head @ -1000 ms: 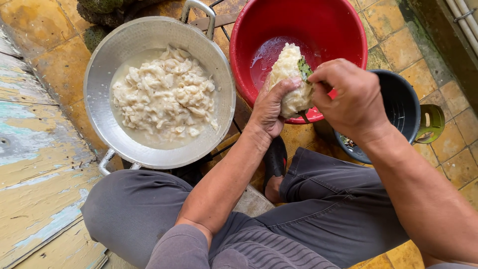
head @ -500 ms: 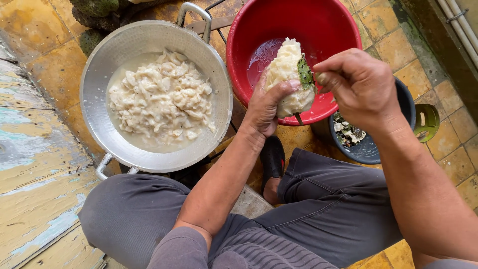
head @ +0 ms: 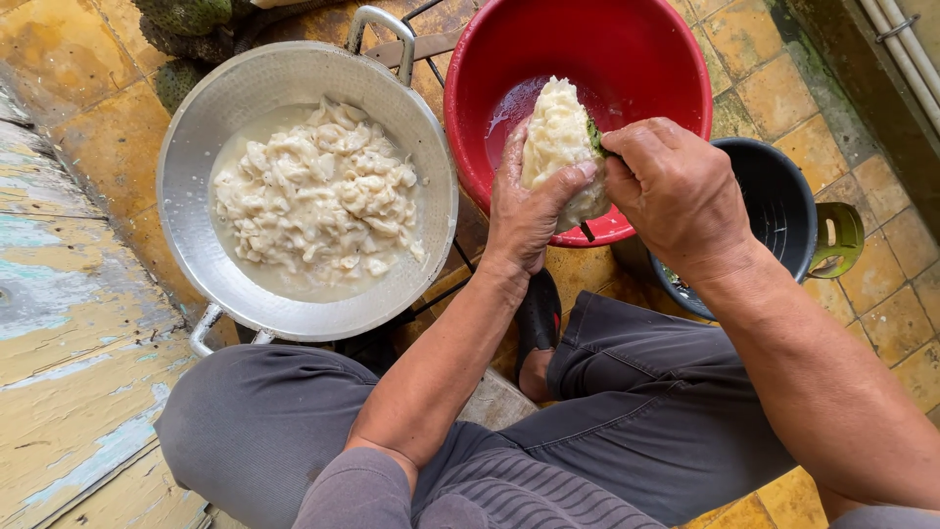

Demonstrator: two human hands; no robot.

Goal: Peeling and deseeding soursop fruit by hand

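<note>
While cupped around a pale, peeled lump of fruit flesh (head: 556, 142), left hand (head: 526, 211) with fingers wrapped from below and thumb pressed across the lower front, holding it upright over the near rim of a red plastic basin (head: 646, 59). Right hand (head: 676, 191) closed in a fist just beside the lump, knuckles up, fingertips pinched against a scrap of green rind (head: 594, 139) on the lump's right side; a thin dark blade tip (head: 587, 231) poking out below between the two hands, the rest of the tool hidden in the fist. A little pinkish water pooled in the bottom of the red basin. To the left, touching or nearly touching the basin's rim, a wide dented metal pan (head: 196, 147) with two loop handles, filled with creamy white torn pieces (head: 318, 201) sitting in cloudy liquid. Behind the right wrist, a dark round pot (head: 783, 211) with a green handle (head: 842, 240), some bits of peel barely visible inside at its near edge. Everything set on worn yellow floor tiles (head: 59, 39), with bumpy green fruit (head: 186, 15) at the top edge. Below, bent knees in grey trousers (head: 636, 392), a bare foot in a dark sandal (head: 537, 338) between them, tucked under the forearms.
</note>
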